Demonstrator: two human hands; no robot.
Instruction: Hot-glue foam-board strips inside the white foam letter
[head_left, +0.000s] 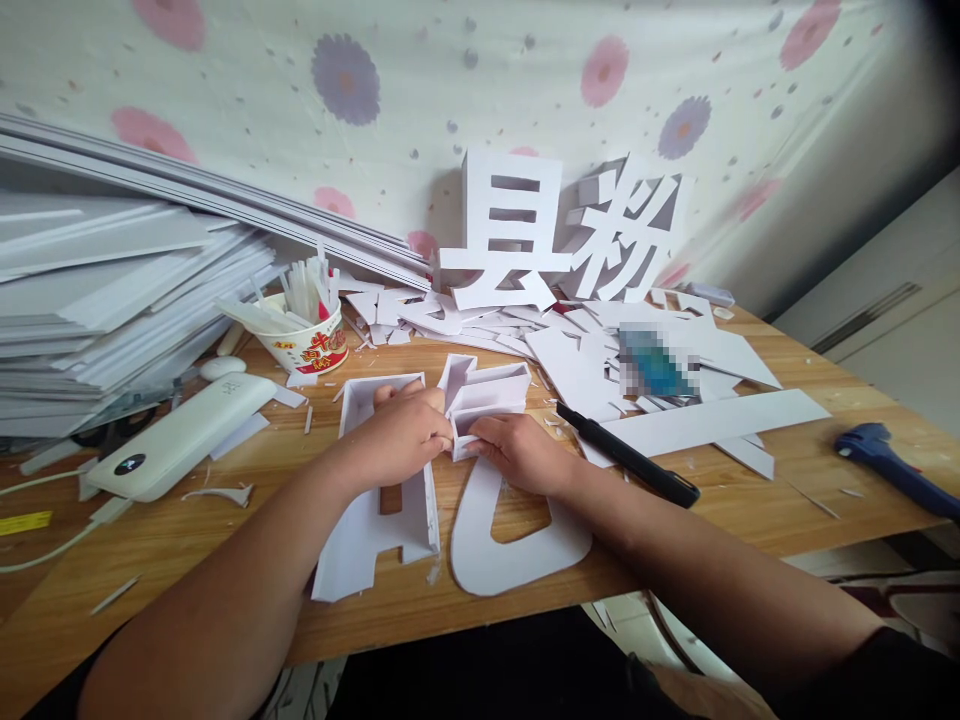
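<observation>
A white foam-board character (pixel 555 555) lies on the table in front of me, part of it edged with upright side walls and its lower right curve flat and unwalled. My left hand (pixel 409 430) is closed, its thumb and fingers pinching the wall near the middle of the piece. Facing it, my right hand (pixel 517 450) grips the short wall (pixel 487 418) of the upper right part, fingers curled over its edge. The fingertips of both hands are close together, and what lies between them is partly hidden.
A black utility knife (pixel 630 455) and a blue glue gun (pixel 892 465) lie at right. White offcuts (pixel 577 360) cover the back, below two standing characters (pixel 510 230). At left are a paper tub (pixel 300 345) of glue sticks, a power bank (pixel 184 435) and stacked boards (pixel 112 290).
</observation>
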